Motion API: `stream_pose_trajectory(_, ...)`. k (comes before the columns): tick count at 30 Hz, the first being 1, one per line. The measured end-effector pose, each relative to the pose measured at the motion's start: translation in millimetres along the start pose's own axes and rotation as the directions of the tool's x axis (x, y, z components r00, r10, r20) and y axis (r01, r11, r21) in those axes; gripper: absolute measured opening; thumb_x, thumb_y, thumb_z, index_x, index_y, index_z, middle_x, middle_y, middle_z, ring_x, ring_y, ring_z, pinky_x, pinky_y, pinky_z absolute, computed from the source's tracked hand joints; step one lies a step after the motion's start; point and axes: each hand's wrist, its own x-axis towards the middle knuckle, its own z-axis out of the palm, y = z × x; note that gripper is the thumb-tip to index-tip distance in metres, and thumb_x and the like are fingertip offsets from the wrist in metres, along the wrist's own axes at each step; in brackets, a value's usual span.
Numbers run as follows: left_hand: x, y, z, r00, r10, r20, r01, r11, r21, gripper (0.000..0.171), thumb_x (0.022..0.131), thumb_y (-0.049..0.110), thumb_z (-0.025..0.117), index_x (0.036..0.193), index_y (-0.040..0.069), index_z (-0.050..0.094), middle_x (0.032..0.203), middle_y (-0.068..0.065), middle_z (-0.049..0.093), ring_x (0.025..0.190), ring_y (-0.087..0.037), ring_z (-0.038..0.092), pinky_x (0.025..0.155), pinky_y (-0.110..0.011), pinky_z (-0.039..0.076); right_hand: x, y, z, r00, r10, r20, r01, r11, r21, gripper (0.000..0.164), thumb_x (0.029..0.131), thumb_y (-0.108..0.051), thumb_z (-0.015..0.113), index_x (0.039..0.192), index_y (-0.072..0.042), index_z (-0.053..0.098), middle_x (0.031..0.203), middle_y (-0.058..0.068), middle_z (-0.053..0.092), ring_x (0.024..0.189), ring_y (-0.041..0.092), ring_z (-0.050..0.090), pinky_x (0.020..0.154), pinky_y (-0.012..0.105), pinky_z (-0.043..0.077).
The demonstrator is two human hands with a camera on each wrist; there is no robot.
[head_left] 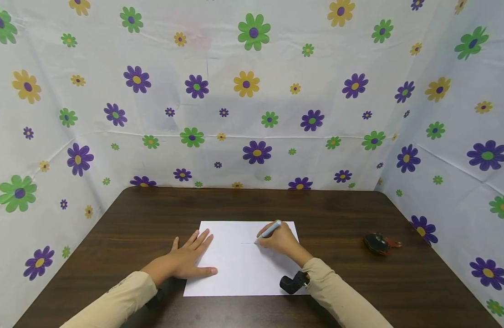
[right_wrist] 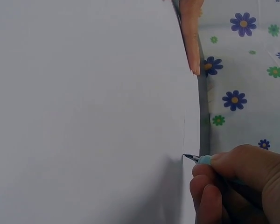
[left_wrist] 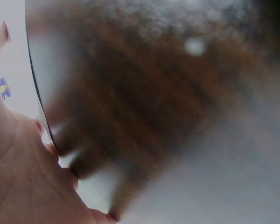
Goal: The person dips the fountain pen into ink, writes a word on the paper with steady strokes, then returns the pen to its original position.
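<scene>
A sheet of white paper (head_left: 231, 278) lies on the dark wooden table (head_left: 174, 207). The left hand (head_left: 182, 262) rests flat on the sheet's left side, fingers spread and thumb extended. In the right hand (head_left: 283, 240) a light blue pen (head_left: 271, 228) is pinched between thumb and fingers. Its dark tip touches the paper at the right end of a thin straight line (head_left: 246, 243). The right wrist view shows the pen (right_wrist: 203, 159) and the thin line (right_wrist: 184, 133) up close. The left wrist view is mostly blurred, with the left palm (left_wrist: 28, 172) at its edge.
A small glossy dark-green object with reddish-brown parts (head_left: 378, 243) lies on the table to the right; its kind is unclear. A black wrist camera (head_left: 292, 283) hangs over the paper's lower right corner. Flower-patterned white cloth (head_left: 219, 168) stands behind and beside the table.
</scene>
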Motion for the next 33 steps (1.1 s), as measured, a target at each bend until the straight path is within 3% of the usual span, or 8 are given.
stream_pose_trajectory(6,-2.6,2.7,-2.0,1.0,-0.017,0.005,0.017,1.0,0.015,0.101,0.08,0.075,0.051,0.154,0.014,0.018,0.162,-0.006,0.006,0.147,-0.034,0.004,0.101,-0.076,-0.002,-4.2,6.0,-1.3,0.999,0.0,-0.041,-0.001,1.0,-0.013,0.005,0.074,-0.012,0.08,0.077,-0.013,0.076,0.066,-0.005,0.068,0.056,0.006,0.05,0.05,0.022,0.04)
stream_pose_trajectory(29,-3.6,3.3,-1.7,1.0,-0.008,0.006,0.008,1.0,0.029,0.104,0.079,0.076,0.051,0.154,0.013,0.017,0.162,-0.007,0.006,0.148,-0.032,0.006,0.1,-0.077,-0.001,-10.1,18.3,-7.9,0.998,0.026,-0.052,-0.023,0.997,0.069,0.005,0.074,-0.007,0.078,0.079,-0.008,0.075,0.06,-0.002,0.066,0.05,0.006,0.053,0.045,0.023,0.044)
stream_pose_trajectory(33,-1.6,3.1,-0.3,1.0,-0.003,0.001,0.003,0.999,0.042,0.107,0.077,0.079,0.051,0.154,0.013,0.017,0.162,-0.007,0.006,0.148,-0.032,0.006,0.1,-0.077,-0.001,-9.0,18.1,-6.9,0.995,0.047,-0.086,-0.034,0.989,0.142,0.005,0.075,-0.007,0.077,0.079,-0.007,0.075,0.063,0.0,0.068,0.053,0.006,0.057,0.048,0.022,0.046)
